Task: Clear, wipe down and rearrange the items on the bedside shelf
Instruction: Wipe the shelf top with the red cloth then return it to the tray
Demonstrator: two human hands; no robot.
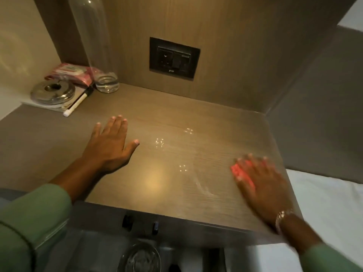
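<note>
The wooden bedside shelf fills the middle of the view, with wet streaks shining on its surface. My left hand lies flat on the shelf left of centre, fingers apart, holding nothing. My right hand presses a pink cloth against the shelf near its right front corner and is motion-blurred. At the back left corner stand a tall clear bottle, a pink wipes packet, a round steel lid and a white marker on a white pad.
A dark wall socket sits in the wooden back panel. A white bed sheet lies to the right of the shelf. Below the front edge a round glass object shows.
</note>
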